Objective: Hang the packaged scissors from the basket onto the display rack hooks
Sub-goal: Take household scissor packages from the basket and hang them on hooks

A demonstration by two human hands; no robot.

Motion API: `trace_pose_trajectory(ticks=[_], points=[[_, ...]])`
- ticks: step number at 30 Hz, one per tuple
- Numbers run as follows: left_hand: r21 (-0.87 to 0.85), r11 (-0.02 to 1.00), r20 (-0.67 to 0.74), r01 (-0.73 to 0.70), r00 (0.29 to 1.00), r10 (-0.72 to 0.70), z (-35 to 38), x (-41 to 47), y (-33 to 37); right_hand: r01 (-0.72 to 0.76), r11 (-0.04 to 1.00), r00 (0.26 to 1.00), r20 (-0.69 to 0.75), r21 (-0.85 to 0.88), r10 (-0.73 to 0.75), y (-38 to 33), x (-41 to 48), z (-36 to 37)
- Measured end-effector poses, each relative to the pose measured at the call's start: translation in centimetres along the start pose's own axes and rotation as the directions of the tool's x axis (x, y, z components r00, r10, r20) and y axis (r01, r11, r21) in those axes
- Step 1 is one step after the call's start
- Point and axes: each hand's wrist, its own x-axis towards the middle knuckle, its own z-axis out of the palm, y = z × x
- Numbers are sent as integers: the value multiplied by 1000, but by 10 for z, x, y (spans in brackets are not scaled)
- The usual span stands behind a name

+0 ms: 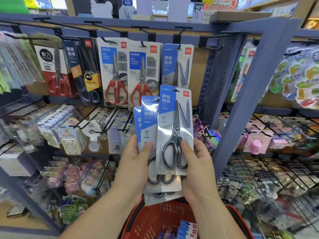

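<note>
Head view:
- Left hand, frame centre: thumb curled over fanned stack of blue-and-silver carded scissor packs. Fingers hidden behind.
- Right hand just beside: pinches front pack of grey-handled scissors low down, thumb on handles.
- Front pack upright, long axis vertical, hang hole at top. Sits directly below matching blue pack on black wire hook, upper centre.
- Right hand nearer. Likely move: up, then forward onto hook.
- Red plastic basket at bottom edge, more packs inside.
</note>
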Motion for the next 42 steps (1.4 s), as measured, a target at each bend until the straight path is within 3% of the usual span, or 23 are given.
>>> trace_pose_trajectory(ticks=[5,17,23,34,40,42], points=[[86,995,-52,-41,998,45,-6,5,0,11,996,999,50,-84,-7,-6,3,-11],[122,978,-105,-167,978,180,-24,17,26,337,917,937,173,-211,-304,-53,48,3],[126,973,-120,-191,971,206,-29,18,31,404,880,913,178,-249,-368,-56,70,20],[91,975,-126,-202,969,212,-35,20,33,309,756,932,26,-576,-361,-37,125,31],[73,974,-96,-214,971,220,-34,19,34,151,739,984,26,-656,-178,-38,137,18],[59,976,-90,-208,973,212,-32,19,33,124,708,983,-11,-695,-182,-36,130,11]])
